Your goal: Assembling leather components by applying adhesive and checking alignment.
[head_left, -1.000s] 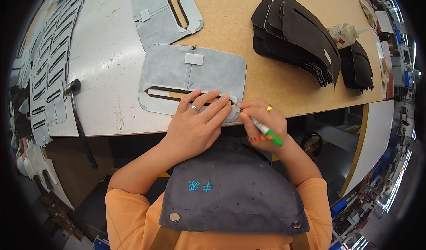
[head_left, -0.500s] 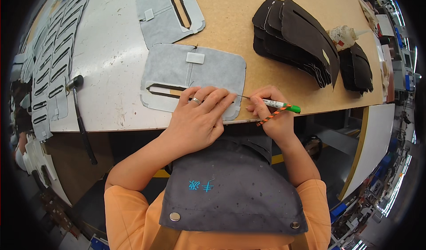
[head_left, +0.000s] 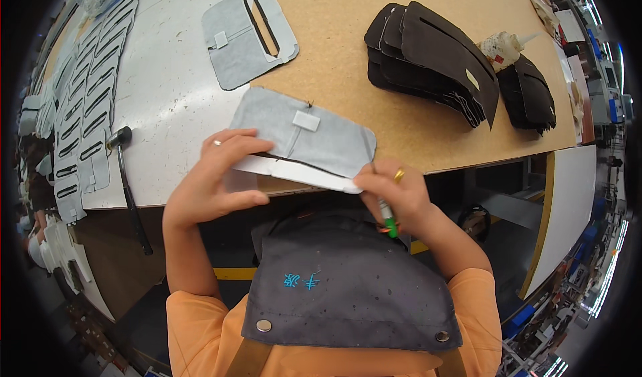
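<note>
A grey fabric panel (head_left: 321, 141) with a small white square patch (head_left: 306, 121) lies at the table's front edge. Its near margin is turned up and shows as a pale strip (head_left: 307, 177). At the panel's left end is my left hand (head_left: 212, 176), fingers stretched over the fabric and thumb well apart. My right hand (head_left: 404, 193) is closed round a pen-like tool (head_left: 386, 213) with a green end, pointing down toward me, and a thin tip upward. Its fingertips meet the panel's right corner; blur hides whether they pinch it.
A second grey panel (head_left: 249, 39) lies farther back. Dark panels are stacked (head_left: 435, 56) at right, beside a glue bottle (head_left: 500, 49) and a smaller dark stack (head_left: 528, 96). A hammer (head_left: 127, 183) overhangs the front edge at left, near rows of slotted grey pieces (head_left: 100, 86).
My left hand has moved left and opened out from the panel's middle. The panel has turned and its near margin has come up. The tool's green end has swung from rightward to downward.
</note>
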Available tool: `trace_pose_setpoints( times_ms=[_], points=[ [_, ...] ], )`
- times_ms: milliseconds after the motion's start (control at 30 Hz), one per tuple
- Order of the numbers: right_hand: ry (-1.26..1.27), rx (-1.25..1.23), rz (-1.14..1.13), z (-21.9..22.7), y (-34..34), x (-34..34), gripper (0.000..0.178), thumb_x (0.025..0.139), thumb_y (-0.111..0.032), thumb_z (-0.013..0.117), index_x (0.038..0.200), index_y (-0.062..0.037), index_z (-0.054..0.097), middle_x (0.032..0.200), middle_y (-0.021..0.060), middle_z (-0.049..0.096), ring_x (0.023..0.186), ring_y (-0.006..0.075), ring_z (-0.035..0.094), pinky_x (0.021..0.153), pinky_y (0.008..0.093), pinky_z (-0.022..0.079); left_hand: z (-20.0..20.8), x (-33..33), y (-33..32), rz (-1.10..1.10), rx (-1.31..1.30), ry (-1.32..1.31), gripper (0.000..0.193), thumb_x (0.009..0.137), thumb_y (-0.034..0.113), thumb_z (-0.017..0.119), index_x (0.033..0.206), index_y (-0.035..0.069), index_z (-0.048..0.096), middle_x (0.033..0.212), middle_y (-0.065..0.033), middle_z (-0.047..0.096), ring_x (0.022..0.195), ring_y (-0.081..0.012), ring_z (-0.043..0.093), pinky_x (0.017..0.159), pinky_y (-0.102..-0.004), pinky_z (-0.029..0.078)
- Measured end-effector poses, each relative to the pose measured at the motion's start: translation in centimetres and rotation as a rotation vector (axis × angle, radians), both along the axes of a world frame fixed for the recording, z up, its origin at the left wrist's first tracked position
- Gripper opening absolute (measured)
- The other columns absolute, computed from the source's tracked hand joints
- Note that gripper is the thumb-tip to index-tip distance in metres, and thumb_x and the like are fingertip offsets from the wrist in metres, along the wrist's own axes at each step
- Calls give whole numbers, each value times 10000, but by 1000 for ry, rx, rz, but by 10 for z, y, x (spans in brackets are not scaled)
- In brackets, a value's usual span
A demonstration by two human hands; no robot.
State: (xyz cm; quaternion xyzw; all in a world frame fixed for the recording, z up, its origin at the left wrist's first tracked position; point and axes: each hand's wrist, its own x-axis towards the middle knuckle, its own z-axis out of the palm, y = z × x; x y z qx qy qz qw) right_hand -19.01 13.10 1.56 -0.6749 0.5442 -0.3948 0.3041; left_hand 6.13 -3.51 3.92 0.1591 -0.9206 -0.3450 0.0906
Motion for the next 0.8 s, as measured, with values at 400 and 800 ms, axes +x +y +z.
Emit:
trace_pose_setpoints(
  times_ms=[400, 800],
  points=[
    [-559, 210, -510, -17, -58, 3, 177, 918, -185, 586, 841, -27, 592, 636, -36, 509, 558, 31, 471, 505, 204, 412, -45, 12, -11, 707, 436, 492, 307, 919, 4, 480, 1225, 28, 457, 815, 7, 522, 730, -42, 453, 645, -168, 358],
    [-29, -451, -498, 13, -51, 0, 87, 865, -2, 584, 946, -32, 579, 750, 48, 551, 625, 83, 503, 546, 222, 401, -50, 4, -22, 740, 345, 514, 280, 934, 48, 468, 1213, 22, 483, 824, -18, 569, 766, -70, 512, 722, -197, 401]
  ],
)
